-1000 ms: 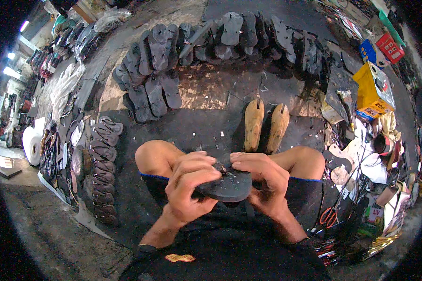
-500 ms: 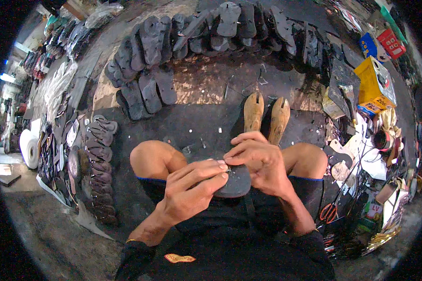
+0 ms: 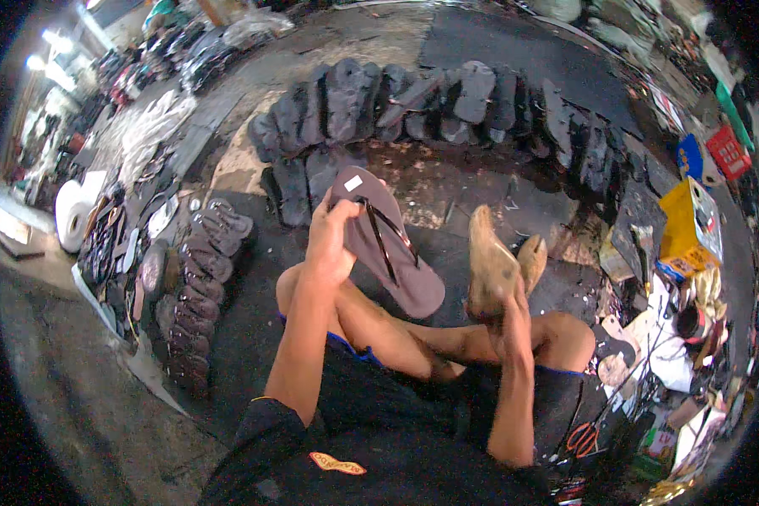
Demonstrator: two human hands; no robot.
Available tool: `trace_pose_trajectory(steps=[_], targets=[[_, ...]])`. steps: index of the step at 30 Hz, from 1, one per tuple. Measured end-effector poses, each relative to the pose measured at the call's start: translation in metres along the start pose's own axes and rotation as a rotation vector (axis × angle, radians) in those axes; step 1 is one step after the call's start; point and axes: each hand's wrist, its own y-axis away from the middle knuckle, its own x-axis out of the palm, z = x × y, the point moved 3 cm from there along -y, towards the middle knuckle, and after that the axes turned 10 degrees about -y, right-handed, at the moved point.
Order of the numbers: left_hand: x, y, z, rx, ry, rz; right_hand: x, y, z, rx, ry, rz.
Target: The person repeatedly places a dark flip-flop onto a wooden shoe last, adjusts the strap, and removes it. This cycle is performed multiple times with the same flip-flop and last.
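Gripping sandal (image 3: 392, 251), white sticker (image 3: 353, 182) at toe, lettered shirt patch (image 3: 337, 463)

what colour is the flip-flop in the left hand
The flip-flop is purplish brown with dark straps; the head view shows it best.

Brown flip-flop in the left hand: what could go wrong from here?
1. The left hand holds the brown flip-flop by its label end only, with the other end jutting out unsupported, so it could twist or slip.
2. The right hand is at the lower end of one wooden last, its grip hard to make out. The other wooden last is close by, so the two might knock together.
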Motion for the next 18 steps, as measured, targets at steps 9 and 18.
trace_pose_trajectory(steps=[9, 18], targets=[[-0.010, 0.003, -0.032, 0.028, 0.048, 0.098, 0.078, 0.137, 0.071, -0.575, 1.042, 0.435], [0.058, 0.088, -0.004, -0.057, 0.059, 0.329, 0.076, 0.133, 0.004, -0.342, 0.379, 0.199]])
